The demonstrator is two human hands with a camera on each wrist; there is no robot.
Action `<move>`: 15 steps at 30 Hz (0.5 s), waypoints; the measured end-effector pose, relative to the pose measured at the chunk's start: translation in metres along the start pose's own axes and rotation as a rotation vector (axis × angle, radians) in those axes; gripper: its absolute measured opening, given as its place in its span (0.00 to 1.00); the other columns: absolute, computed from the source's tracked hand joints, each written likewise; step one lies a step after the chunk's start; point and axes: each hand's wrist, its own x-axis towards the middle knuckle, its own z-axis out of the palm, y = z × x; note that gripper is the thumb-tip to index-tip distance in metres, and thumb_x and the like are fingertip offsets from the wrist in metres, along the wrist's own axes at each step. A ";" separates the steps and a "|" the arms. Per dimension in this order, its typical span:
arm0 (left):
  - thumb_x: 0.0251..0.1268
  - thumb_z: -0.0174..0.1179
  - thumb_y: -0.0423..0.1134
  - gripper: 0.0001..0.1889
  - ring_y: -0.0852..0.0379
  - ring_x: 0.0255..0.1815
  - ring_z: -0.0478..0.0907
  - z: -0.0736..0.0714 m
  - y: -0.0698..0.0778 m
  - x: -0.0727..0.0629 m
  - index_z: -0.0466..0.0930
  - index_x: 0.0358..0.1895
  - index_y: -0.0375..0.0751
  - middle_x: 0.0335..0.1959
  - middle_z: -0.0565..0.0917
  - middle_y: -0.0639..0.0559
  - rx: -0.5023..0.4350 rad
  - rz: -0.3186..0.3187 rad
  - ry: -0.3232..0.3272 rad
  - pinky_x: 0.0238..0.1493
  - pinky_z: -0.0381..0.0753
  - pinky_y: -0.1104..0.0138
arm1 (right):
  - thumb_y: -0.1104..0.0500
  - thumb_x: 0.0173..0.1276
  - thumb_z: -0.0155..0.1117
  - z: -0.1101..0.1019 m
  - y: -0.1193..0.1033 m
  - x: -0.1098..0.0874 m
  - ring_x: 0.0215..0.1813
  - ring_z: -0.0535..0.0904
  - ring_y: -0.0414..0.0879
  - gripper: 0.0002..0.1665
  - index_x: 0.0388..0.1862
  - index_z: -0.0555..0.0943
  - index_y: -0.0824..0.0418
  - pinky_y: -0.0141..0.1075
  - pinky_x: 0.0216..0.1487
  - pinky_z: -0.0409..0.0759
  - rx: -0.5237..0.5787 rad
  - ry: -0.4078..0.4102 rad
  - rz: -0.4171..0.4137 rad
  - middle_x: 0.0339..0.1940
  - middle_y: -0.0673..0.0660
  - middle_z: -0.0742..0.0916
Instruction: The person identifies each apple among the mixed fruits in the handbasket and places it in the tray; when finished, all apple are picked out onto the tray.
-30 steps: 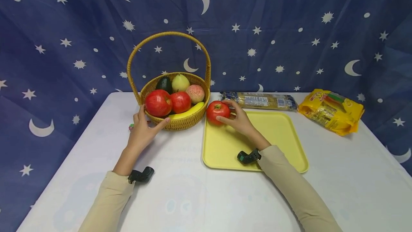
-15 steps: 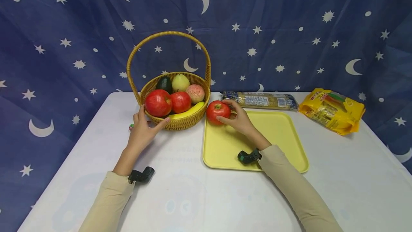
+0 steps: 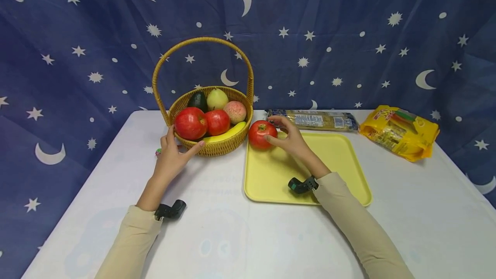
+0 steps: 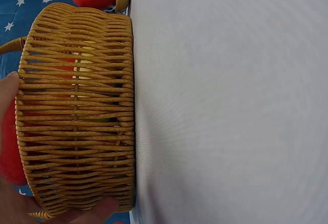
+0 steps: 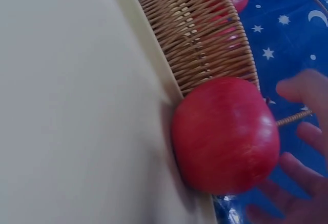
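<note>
In the head view a round red apple (image 3: 262,134) sits on the left back corner of the yellow tray (image 3: 267,184), close beside the wicker basket (image 3: 221,147). My right hand (image 3: 290,139) is just right of the apple, thumb and fingers spread; the right wrist view shows a gap between the hand and the apple (image 5: 225,137). My left hand (image 3: 170,158) holds the basket's front left, thumb and fingers spread around its wall. The left wrist view shows fingertips at the rim and low on the woven side. The basket holds red apples (image 3: 190,124), a banana (image 3: 228,134), a peach (image 3: 235,112), a pear (image 3: 217,99) and an avocado (image 3: 198,101).
Behind the tray lies a long clear-and-blue package (image 3: 317,121). A yellow packet (image 3: 401,132) is at the right back. A small green item (image 3: 158,152) shows beside my left hand. A tall handle (image 3: 203,39) arches over the basket, before a dark blue starry cloth (image 3: 333,20).
My right hand has let go of the apple and drawn slightly to the right. The apple stays on the tray corner. My left hand has not moved.
</note>
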 end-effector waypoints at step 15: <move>0.56 0.60 0.69 0.60 0.35 0.61 0.67 0.002 -0.001 0.001 0.33 0.78 0.41 0.71 0.50 0.30 -0.013 -0.002 0.005 0.58 0.70 0.39 | 0.76 0.59 0.67 -0.003 -0.013 0.000 0.69 0.65 0.66 0.34 0.64 0.68 0.75 0.52 0.69 0.65 0.074 -0.058 -0.159 0.65 0.73 0.72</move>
